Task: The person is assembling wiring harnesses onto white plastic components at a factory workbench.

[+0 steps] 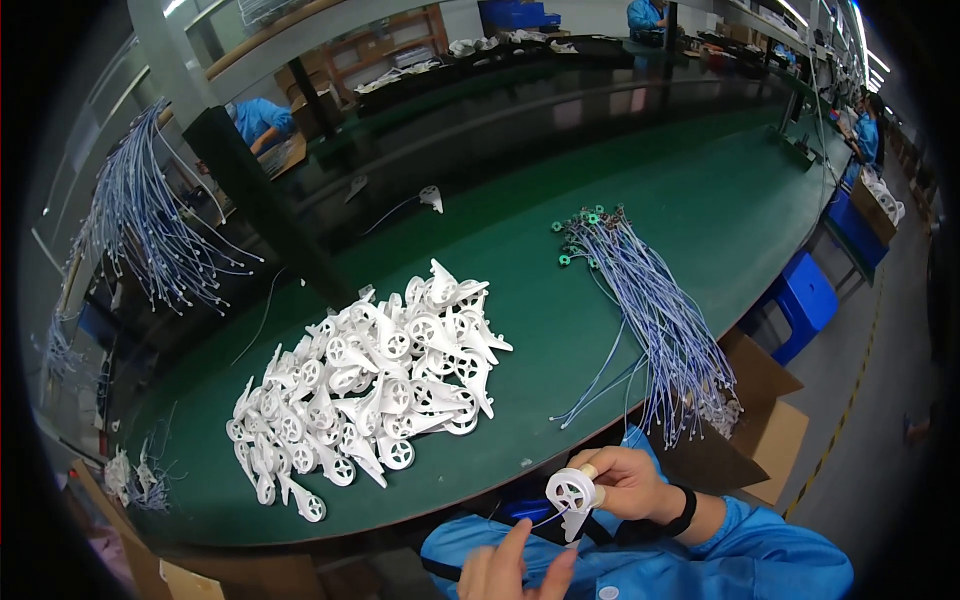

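My right hand [635, 485] grips a white plastic part [573, 490] with a round spoked head and a tapering arm that points down. Pale covers sit on its thumb and fingertip. A thin wire [547, 519] runs from the part toward my left hand [500, 572], whose index finger and thumb are apart just below it. Whether the index fingertip touches the wire, I cannot tell. On the green table [540, 360] lies a large heap of similar white parts [380, 375]. To its right is a bundle of blue-white wires [660, 320] with small green round pieces [597, 218] at the far end.
More wires [150, 215] hang at the left. One white part with a wire [430, 198] lies farther back. An open cardboard box [765, 425] and a blue stool [803, 300] stand right of the table. People in blue [262, 122] sit at other places.
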Motion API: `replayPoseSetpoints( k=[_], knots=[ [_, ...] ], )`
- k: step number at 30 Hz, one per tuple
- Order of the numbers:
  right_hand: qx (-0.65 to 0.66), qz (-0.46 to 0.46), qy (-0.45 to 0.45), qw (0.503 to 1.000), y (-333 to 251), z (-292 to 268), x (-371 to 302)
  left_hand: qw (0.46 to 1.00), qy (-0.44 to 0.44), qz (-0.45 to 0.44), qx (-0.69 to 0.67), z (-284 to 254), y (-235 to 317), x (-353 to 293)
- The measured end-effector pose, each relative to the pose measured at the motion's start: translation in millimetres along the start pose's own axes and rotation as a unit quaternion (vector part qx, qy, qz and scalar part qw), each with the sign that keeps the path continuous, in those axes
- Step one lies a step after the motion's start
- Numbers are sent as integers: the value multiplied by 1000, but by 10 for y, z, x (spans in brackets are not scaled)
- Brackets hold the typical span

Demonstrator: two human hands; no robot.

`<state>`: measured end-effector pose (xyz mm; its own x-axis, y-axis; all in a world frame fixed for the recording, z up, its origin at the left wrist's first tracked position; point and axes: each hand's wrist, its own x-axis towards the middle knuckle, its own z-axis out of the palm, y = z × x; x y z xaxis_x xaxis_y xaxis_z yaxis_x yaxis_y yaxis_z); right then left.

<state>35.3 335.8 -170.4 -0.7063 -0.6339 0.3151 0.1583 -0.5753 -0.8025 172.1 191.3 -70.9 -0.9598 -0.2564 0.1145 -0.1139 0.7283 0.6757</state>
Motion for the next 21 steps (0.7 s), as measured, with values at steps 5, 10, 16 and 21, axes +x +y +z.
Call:
replayPoseSetpoints(
  k=[5,10,16,21],
  knots=[
    [-81,6,-39,996,-53,58,-24,991,0,38,-129,164,140,377],
    [-92,26,-60,994,-78,-15,-23,989,18,55,-136,285,102,364],
    [49,160,16,986,-38,-36,-78,991,55,100,-70,332,173,411],
    [182,205,29,961,-9,-7,-41,990,80,85,-81,340,194,409]
  ],
)
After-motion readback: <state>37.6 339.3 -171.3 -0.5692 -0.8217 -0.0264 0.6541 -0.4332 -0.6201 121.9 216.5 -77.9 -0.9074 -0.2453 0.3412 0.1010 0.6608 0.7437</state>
